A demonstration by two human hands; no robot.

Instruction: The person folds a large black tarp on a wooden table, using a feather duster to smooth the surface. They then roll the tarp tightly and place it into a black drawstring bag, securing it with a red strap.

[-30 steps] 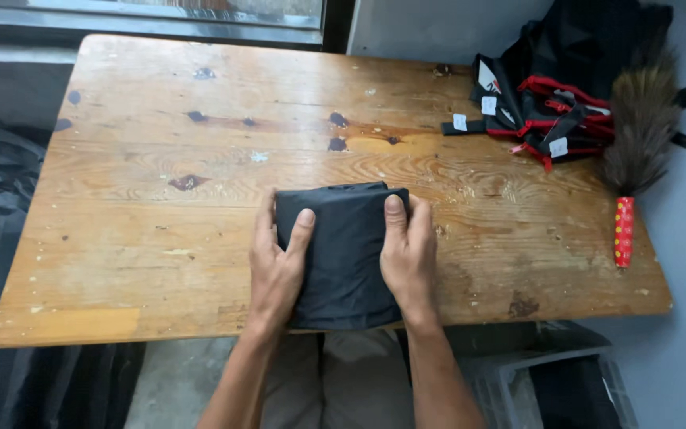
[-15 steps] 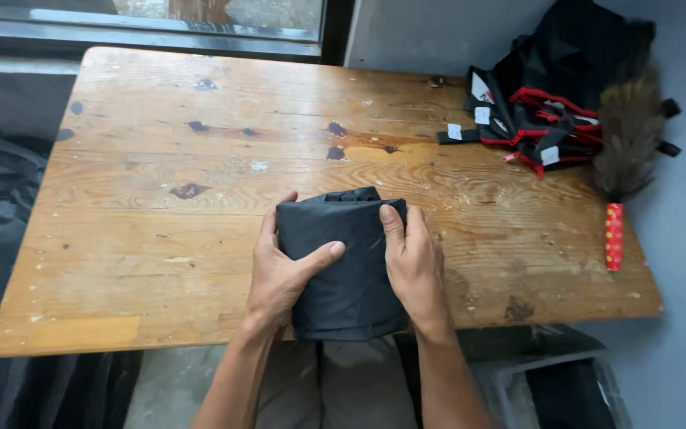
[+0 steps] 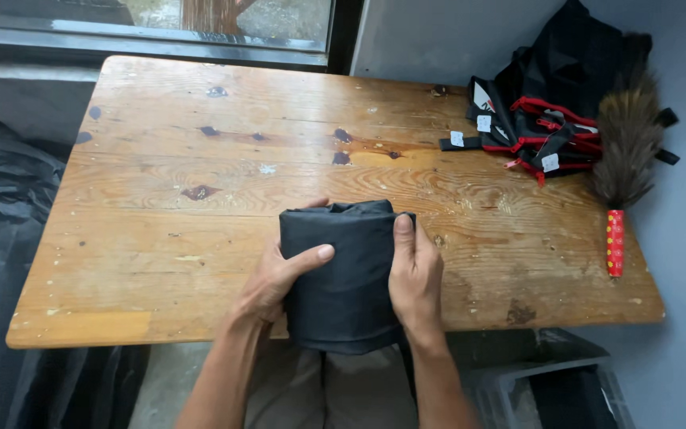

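Both hands, left hand point(image 3: 275, 278) and right hand point(image 3: 416, 278), clamp the folded black garment point(image 3: 344, 278) between their fingers mid-fold on the wooden table point(image 3: 160, 199), probably needing a flattening press.

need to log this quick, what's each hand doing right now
Left hand: closed on the left side of the folded black cloth.
Right hand: closed on its right side.

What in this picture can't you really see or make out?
- Left hand fingers: curled behind the folded black cloth, head view.
- What kind of garment the cloth is: folded up, cannot tell.
- Black and red pile: tangled; single pieces unclear, white tags too small.
- Feather duster: its top blends into the pile.
- Grey bin under the wooden table: cut by the bottom edge.
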